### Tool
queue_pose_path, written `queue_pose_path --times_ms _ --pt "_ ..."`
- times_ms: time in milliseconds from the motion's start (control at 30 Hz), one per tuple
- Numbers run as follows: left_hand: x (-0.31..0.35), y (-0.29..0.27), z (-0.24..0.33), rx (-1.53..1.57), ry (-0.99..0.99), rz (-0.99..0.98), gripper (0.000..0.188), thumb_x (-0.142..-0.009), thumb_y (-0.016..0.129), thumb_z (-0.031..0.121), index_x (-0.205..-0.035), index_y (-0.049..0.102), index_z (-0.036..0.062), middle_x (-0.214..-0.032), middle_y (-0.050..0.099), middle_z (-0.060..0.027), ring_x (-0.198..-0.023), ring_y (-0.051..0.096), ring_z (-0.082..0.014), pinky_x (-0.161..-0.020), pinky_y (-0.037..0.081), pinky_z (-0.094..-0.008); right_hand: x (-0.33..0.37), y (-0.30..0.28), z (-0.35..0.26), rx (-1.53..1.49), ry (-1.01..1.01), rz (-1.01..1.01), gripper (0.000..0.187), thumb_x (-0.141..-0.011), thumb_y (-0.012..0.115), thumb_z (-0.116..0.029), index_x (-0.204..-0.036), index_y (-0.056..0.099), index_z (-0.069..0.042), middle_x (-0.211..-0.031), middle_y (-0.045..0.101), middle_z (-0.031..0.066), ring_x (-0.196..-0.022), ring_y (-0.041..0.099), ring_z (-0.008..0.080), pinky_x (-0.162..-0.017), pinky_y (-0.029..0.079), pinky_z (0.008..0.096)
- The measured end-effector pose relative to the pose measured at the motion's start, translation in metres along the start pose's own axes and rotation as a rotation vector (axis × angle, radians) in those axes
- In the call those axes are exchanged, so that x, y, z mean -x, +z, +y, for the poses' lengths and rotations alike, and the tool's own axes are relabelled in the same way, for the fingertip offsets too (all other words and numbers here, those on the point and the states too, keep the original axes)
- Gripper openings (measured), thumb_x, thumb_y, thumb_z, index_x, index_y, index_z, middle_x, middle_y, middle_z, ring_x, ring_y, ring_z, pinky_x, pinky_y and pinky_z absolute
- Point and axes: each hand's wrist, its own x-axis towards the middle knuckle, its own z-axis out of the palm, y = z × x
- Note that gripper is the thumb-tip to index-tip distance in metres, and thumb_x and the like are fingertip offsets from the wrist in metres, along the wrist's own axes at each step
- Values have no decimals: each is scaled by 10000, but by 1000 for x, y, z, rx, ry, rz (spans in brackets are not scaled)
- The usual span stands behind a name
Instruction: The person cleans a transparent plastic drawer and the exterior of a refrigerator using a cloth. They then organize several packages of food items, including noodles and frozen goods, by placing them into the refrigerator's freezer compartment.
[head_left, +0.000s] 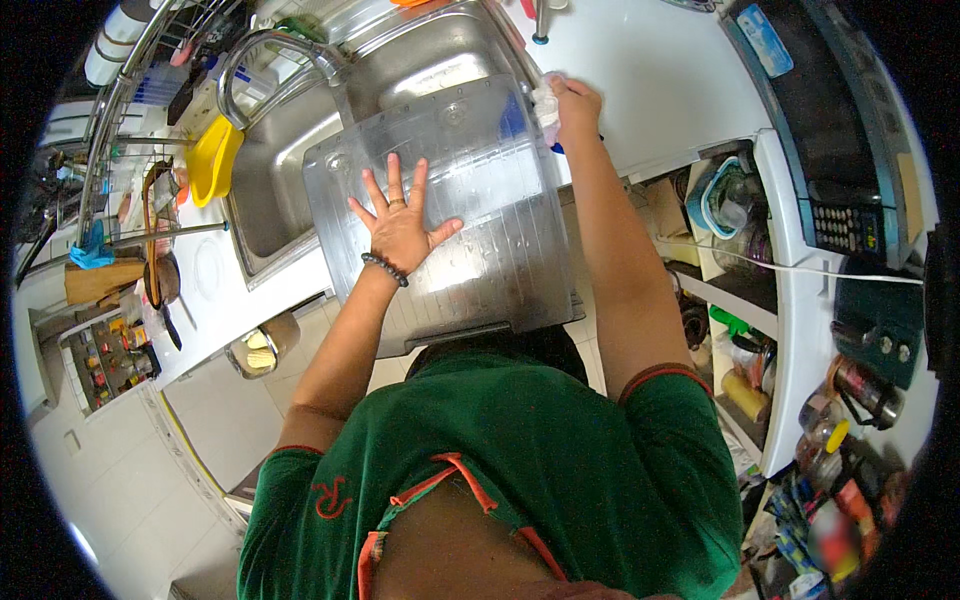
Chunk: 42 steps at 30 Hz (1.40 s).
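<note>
A large see-through grey plastic bin [485, 240] leans over the front of the sink against my body, wet with drops and streaks. My left hand [400, 228] lies on its broad side with fingers spread wide, pressing nothing else. At the bin's far right edge, my right hand [578, 112] is closed round a crumpled whitish cloth [546, 108]. Something blue shows just below that hand and through the plastic; its kind is not clear. The right palm and most of its fingertips are hidden.
Behind the bin lies a double-bowl steel sink [436, 58] with a curved faucet [232, 75]. A yellow plastic piece [212, 160] hangs at the metal rack [100, 150] on the left. White counter [655, 70] extends right, toward a dark microwave [815, 110] and open shelves [735, 285].
</note>
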Motion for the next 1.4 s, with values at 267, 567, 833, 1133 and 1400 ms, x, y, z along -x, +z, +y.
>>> queue_pose_path --times_ms 267,567,833,1133,1400 --pt "0 -1 -1 2 -3 -6 1013 -642 541 736 -1431 132 250 -1490 -57 -141 -1304 -133 -492 -942 -27 -715 -15 -4 9 176 84 -370 296 -745 599 -7 -1039 602 29 -904 633 108 -774 599 194 -677 474 304" --pt "2 2 0 -26 24 3 1009 -648 525 745 -1432 122 253 -1490 -51 -142 -1302 -117 -502 -930 -34 -725 -31 -12 7 105 239 -499 291 -740 534 23 -1030 557 37 -905 603 121 -780 595 237 -729 483 328" --pt "1 3 -2 -5 8 10 1002 -655 527 737 -1431 124 248 -1490 -52 -140 -1302 -109 -505 -926 -27 -730 -27 -4 15 426 -3 -374 399 -716 542 26 -1114 545 16 -913 612 132 -806 601 236 -691 481 355" --pt "1 5 -3 -9 7 21 1004 -652 536 733 -1432 129 248 -1490 -61 -136 -1301 -115 -505 -926 -22 -731 -14 -5 18 49 153 -412 436 -714 469 74 -1149 492 63 -977 601 146 -860 605 248 -751 493 349" --pt "1 2 -1 -2 10 -2 1001 -643 555 724 -1429 141 261 -1492 -54 -130 -1308 -120 -490 -935 -26 -723 -42 -25 28 -278 237 -493 391 -730 481 55 -1119 511 36 -989 589 157 -869 594 266 -785 482 357"
